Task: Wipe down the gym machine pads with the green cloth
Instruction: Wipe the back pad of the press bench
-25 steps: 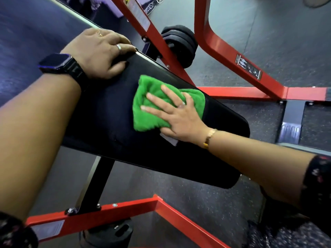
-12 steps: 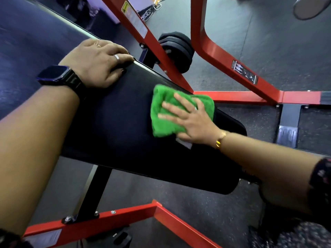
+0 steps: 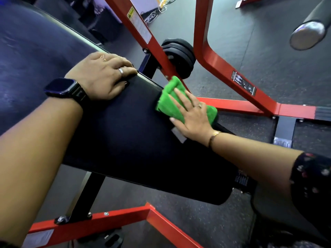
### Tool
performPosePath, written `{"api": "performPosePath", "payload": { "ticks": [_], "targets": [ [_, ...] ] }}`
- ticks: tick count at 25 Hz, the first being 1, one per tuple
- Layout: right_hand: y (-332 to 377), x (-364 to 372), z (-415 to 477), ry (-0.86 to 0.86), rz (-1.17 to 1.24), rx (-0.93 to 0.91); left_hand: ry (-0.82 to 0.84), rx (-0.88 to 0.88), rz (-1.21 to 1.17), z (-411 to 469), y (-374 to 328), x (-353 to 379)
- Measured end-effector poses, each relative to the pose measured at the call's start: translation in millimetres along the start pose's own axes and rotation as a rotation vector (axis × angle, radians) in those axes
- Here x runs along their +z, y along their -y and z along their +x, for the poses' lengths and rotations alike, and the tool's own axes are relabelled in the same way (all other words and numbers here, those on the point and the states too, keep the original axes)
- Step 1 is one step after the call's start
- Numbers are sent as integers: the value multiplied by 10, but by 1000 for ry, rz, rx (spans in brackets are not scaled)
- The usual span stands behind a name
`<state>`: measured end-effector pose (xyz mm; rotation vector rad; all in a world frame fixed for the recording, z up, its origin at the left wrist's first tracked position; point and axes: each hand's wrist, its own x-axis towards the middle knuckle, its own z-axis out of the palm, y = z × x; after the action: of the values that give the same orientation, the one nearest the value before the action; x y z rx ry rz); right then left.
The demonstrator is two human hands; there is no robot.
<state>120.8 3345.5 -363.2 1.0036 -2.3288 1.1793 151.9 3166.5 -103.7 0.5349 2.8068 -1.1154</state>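
Right hand (image 3: 191, 119): palm down, flat on the green cloth (image 3: 165, 106), fingers straight and fanned apart, pressing it onto the black pad (image 3: 134, 140).
Right arm: reaches in from the lower right, forearm low across the pad, gold bracelet (image 3: 214, 135) at the wrist.
Green cloth: folded, right at the pad's far edge, one side spilling over it, near the red frame (image 3: 215, 68).
Left hand (image 3: 103, 76): resting flat on the pad's upper corner, fingers side by side, tips at the edge, thumb lying on the pad.
Left arm: comes in from the lower left, dark watch (image 3: 62, 86) on the wrist.
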Motion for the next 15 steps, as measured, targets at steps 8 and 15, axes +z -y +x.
{"api": "performPosePath", "payload": {
  "ticks": [8,15],
  "targets": [
    [100,-2,-179,38,11,132,10,-32,-13,-5,8,1],
    [541,-125,705,64,26,-42,67,-43,-27,-13,45,-14]
  ]
}}
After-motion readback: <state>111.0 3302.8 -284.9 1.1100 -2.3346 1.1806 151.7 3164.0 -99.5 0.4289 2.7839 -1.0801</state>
